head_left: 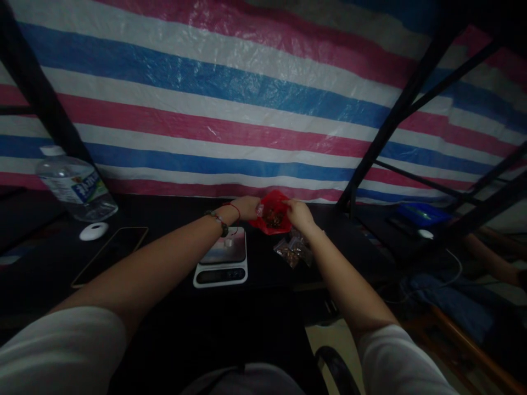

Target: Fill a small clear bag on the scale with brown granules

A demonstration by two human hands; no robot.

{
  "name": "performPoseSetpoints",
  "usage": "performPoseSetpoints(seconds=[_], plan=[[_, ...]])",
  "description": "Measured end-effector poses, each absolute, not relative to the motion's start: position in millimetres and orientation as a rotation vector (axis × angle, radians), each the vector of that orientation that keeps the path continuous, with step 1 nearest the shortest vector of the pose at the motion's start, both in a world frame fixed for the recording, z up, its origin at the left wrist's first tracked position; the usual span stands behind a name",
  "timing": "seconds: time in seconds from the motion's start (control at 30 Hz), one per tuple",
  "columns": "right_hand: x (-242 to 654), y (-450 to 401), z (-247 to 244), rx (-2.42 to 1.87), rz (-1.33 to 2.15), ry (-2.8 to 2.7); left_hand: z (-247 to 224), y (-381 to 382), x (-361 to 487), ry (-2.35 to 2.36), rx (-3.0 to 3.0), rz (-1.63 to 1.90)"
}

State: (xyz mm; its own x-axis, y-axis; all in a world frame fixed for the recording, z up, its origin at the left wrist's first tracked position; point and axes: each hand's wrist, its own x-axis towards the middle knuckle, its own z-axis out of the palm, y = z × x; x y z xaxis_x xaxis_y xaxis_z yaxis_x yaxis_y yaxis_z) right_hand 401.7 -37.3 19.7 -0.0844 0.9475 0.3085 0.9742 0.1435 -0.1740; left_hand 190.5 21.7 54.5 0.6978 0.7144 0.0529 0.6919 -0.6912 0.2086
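A red plastic bag (275, 198) sits at the back of the dark table, its mouth spread, with small brown pieces inside that I cannot identify. My left hand (246, 208) is closed at the bag's left edge, with a bit of clear plastic by the fingertips. Gripping the right edge is my right hand (300, 215), thumb and fingers pinched together. Several small clear packets (293, 251) of brown bits lie just below that hand. Under my left wrist stands a white digital scale (221, 275), a small pale object (229, 242) on its plate.
At the left are a large clear bottle (78, 184), a white mouse-shaped object (94, 231) and a dark phone (111, 257). Black metal frame posts (382, 131) rise on both sides before a striped plastic sheet (230, 126). Another person's arm (489, 255) shows at far right.
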Motion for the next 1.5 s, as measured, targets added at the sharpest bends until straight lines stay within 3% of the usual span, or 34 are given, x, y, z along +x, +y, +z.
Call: performPoseSetpoints(seconds=[0.3, 0.47, 0.67, 0.8, 0.93, 1.13, 1.5], plan=[[400.5, -41.1, 19.8, -1.822, -0.022, -2.105, 48.5, 16.2, 187.7, 1.137, 2.760, 0.339], [407.6, -52.8, 3.7, -1.947, 0.155, -2.216, 44.3, 24.2, 177.0, 1.077, 2.756, 0.096], [403.8, -66.6, 8.8, -1.677, -0.140, -2.067, 70.1, 35.2, 127.4, 1.284, 2.611, 0.377], [384.7, -51.7, 14.0, -1.510, 0.128, -2.365, 76.2, 25.6, 67.6, 1.575, 2.414, 0.632], [370.7, -26.1, -0.7, -1.660, 0.359, -2.567, 43.9, 8.9, 9.5, 1.779, 2.283, 0.707], [363.5, -8.5, -25.5, -1.704, 0.539, -2.585, -24.6, -11.5, -29.9, 1.558, 2.339, 0.299], [361.8, -9.0, -33.3, -1.670, 0.497, -2.584, -47.5, -20.9, -49.2, 1.600, 2.295, 0.403]])
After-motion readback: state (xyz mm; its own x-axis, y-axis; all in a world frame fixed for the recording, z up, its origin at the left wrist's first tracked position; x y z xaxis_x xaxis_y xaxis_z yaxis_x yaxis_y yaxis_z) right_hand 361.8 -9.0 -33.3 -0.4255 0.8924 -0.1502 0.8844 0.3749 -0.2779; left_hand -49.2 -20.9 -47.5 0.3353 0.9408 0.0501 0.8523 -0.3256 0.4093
